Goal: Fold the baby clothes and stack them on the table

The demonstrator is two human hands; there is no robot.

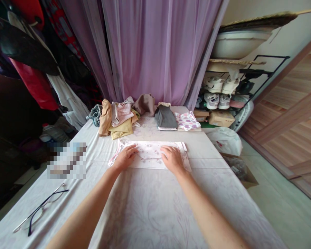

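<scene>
Bare forearms [92, 204] reach loosely spread fingers [166, 150] resting on printed cloth [148, 152] whose long axis runs left-right.

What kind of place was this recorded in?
Probably a room in someone's home: a purple curtain hangs behind the cloth-covered table, a rack at the right holds sneakers, and clothes hang at the left.

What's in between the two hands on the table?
Between the left hand and the right hand lies the middle of a folded white printed cloth, as the head view shows.
</scene>
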